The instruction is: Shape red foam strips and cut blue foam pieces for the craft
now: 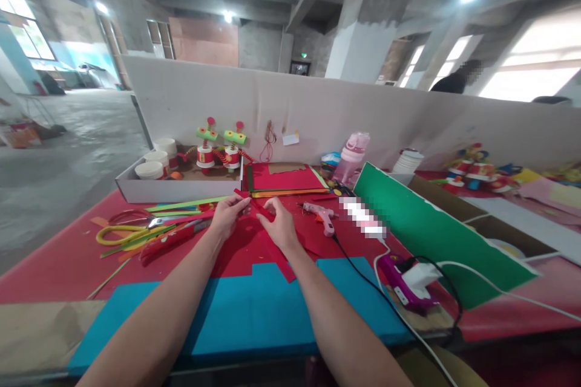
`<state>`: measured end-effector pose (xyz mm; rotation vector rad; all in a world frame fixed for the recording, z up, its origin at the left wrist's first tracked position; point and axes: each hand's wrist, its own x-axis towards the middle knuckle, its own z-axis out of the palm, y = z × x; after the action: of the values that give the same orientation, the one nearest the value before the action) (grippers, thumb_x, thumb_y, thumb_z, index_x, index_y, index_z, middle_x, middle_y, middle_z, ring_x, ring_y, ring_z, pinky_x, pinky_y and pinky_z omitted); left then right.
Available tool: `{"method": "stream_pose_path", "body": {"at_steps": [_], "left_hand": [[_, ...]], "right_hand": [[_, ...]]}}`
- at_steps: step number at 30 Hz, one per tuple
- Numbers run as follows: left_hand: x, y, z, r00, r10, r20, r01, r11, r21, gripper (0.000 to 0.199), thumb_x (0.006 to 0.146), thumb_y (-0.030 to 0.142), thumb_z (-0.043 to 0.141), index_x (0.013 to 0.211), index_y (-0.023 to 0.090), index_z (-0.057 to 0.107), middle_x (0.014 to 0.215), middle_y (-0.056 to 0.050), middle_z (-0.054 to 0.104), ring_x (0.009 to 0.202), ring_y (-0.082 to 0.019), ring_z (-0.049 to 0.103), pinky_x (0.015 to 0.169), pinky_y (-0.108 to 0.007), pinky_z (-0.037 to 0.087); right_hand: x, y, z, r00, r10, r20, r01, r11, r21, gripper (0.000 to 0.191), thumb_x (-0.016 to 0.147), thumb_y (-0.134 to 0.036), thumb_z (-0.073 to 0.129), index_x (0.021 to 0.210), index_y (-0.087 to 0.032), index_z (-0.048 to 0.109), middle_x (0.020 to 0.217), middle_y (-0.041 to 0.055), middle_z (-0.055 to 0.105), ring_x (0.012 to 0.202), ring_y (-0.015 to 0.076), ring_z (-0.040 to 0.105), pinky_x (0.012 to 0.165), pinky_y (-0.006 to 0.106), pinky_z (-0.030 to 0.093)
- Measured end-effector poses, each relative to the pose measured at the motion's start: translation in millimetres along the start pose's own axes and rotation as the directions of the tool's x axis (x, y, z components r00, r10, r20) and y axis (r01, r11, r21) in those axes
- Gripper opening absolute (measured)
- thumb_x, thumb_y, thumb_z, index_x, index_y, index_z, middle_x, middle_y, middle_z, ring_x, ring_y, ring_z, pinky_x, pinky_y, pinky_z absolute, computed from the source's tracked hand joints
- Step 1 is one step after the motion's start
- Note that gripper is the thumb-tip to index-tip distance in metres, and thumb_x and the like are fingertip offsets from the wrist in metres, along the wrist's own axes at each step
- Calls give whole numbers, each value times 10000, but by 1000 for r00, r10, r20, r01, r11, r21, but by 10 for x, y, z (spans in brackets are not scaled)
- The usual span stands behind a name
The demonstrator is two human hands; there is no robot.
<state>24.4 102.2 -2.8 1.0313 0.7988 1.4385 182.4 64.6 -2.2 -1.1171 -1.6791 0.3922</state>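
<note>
My left hand (230,216) is closed, thumb and fingers pinching a red paper strip (243,195) near its upper end. My right hand (280,225) is bent over the same strip just to the right, thumb and fingertips closed on it. The strip's lower part slants under my right wrist towards the blue sheet at the front. Right of my hands a pink glue gun (324,217) lies on the red table cover. On the left are scissors with yellow handles (115,234), a red utility knife (166,243) and several coloured paper strips (190,204).
A white box (181,191) holds paper cups and two cup figures (205,156). Red sheets (285,179) lie at the back. A pink bottle (351,156), a green board (436,236) and a purple power strip (403,287) with cables stand right. Blue sheets (236,320) cover the front edge.
</note>
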Motion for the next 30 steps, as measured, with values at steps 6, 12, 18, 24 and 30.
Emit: {"method": "stream_pose_path", "body": {"at_steps": [6,12,18,24,30], "left_hand": [[-13,7,10,1000,-15,25,16,999,-47,322,541,328,844,629,141,597,532,15,601,535,-95,575,572,-213,449],[-28,12,44,1000,6,3,-5,999,-44,343,528,339,845,639,136,592,535,15,606,525,-97,580,578,-220,458],[-20,12,65,998,44,-46,-45,999,-10,368,508,369,843,645,138,590,531,17,602,525,-111,587,602,-252,480],[-10,14,60,996,68,-55,-67,997,27,359,524,372,835,608,143,571,496,17,587,506,-106,567,569,-237,454],[-5,14,61,994,87,-64,-85,996,38,357,520,370,836,594,148,567,495,24,583,499,-108,560,571,-245,451]], "right_hand": [[8,-84,-20,995,-92,-32,90,994,-61,39,821,-243,554,801,-216,573,849,53,638,828,196,593,786,295,458],[10,-81,-7,997,-64,-51,58,992,-109,87,807,-217,543,726,-217,574,771,40,635,753,189,589,743,289,456],[8,-41,1,998,-19,-61,15,998,-67,158,827,-293,546,689,-219,565,696,28,647,681,181,599,685,280,452],[27,-60,-11,995,94,-31,-94,995,-11,195,823,-343,560,675,-217,550,637,11,665,621,164,617,641,263,465],[31,-68,-13,990,140,-7,-138,983,120,180,805,-333,592,688,-215,524,613,1,665,603,160,648,616,251,479]]}}
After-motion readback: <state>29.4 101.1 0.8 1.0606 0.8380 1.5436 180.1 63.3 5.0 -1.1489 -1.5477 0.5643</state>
